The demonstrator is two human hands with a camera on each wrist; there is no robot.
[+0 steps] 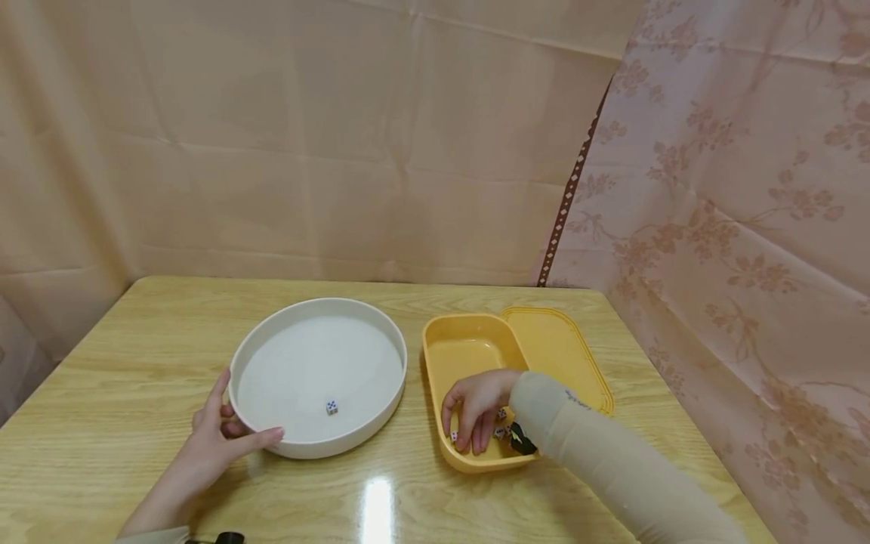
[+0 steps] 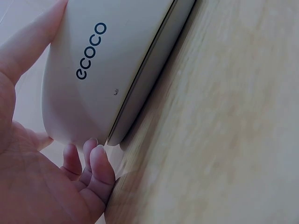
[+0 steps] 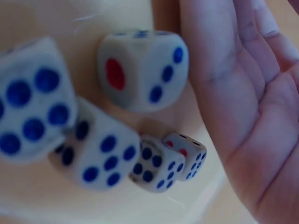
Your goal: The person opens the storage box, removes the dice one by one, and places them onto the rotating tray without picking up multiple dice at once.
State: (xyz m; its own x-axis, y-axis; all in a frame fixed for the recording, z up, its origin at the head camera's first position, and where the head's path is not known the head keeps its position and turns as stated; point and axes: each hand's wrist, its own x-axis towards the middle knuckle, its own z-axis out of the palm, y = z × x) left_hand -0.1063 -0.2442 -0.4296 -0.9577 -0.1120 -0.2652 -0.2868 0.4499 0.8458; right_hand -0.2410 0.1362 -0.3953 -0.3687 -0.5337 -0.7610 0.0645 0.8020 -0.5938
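Observation:
My left hand [image 1: 211, 442] holds the edge of a round white tray [image 1: 386, 423], thumb along its front wall and fingers at its left side. In the left wrist view the fingertips [image 2: 99, 151] reach the tray wall, which bears "ecoco" lettering. One white die [image 1: 331, 408] with blue pips lies inside the tray. My right hand [image 1: 479, 412] reaches down into a yellow box [image 1: 435, 363], fingers bent toward its bottom. A die [image 1: 455, 436] shows between the fingertips; I cannot tell whether they pinch it. Several more dice [image 3: 142, 70] lie beside that hand.
A yellow lid [image 1: 553, 347] lies flat to the right of the box, partly behind it. A dark object [image 1: 522, 440] shows at my right cuff over the box edge. Cloth curtains [image 1: 340, 151] stand behind the wooden table and along its right side.

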